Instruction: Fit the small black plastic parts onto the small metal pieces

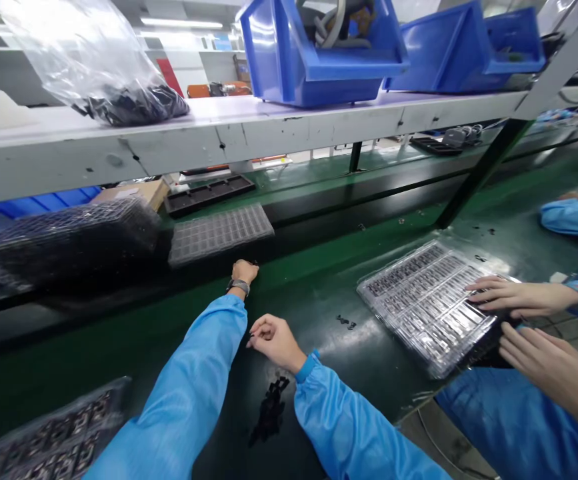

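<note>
My left hand (pixel 245 271), with a watch (pixel 239 287) on its wrist, reaches out over the green work surface near the edge of the dark belt. Its fingers are curled closed, and whatever they hold is hidden. Closer to me, my right hand (pixel 275 340) pinches what looks like a tiny black part (pixel 251 335) between thumb and fingers. Below that hand lies a loose pile of small black parts (pixel 270 410). A few more black pieces (pixel 346 323) are scattered to its right. Past my left hand, a clear compartment tray (pixel 221 235) rests on the belt.
At lower left is a tray of parts (pixel 63 433). Stacked clear trays (pixel 63 240) stand on the belt. A co-worker's hands (pixel 523 297) touch a filled tray (pixel 429 300) at right. Overhead, a shelf (pixel 249 130) carries blue bins (pixel 319 60) and a plastic bag (pixel 99 67).
</note>
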The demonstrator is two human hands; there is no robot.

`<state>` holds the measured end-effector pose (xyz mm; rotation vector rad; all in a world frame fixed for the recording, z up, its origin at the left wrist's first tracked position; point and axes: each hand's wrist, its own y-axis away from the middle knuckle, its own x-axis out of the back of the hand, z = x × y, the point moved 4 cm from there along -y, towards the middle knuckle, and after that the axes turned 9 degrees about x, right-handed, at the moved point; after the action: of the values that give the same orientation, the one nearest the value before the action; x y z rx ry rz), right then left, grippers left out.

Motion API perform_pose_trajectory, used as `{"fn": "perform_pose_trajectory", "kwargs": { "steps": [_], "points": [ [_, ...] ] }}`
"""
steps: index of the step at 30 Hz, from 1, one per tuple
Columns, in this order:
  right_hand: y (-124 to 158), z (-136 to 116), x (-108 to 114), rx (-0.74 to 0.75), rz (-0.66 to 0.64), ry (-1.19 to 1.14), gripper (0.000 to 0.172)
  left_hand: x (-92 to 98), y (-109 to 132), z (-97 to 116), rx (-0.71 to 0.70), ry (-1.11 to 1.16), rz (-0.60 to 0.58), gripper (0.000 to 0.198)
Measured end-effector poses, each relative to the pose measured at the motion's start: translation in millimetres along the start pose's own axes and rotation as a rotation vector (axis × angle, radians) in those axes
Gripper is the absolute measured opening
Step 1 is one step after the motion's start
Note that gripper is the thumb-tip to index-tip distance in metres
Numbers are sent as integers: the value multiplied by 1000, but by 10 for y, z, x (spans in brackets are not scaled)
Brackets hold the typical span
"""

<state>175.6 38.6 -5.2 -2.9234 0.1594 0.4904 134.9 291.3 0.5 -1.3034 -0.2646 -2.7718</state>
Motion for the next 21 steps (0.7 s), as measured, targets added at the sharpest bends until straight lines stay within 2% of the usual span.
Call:
{"fn": "perform_pose_trajectory", "kwargs": {
  "steps": [3,7,13,17,21],
  "points": [
    [-4,29,2,3,15,32,14,13,-13,-57,71,103,1,25],
    [-14,41,13,24,34,46,11,69,83,-91,75,328,-7,27],
    [-14,-8,32,49,27,50,11,307,345,-191,134,813,-84,27],
    [8,-83,56,46,19,54,12,520,752,-534,177,1078,-181,25],
    [39,-147,91,17,32,85,14,651,1387,-1025,175,1291,-333,34]
  ]
}}
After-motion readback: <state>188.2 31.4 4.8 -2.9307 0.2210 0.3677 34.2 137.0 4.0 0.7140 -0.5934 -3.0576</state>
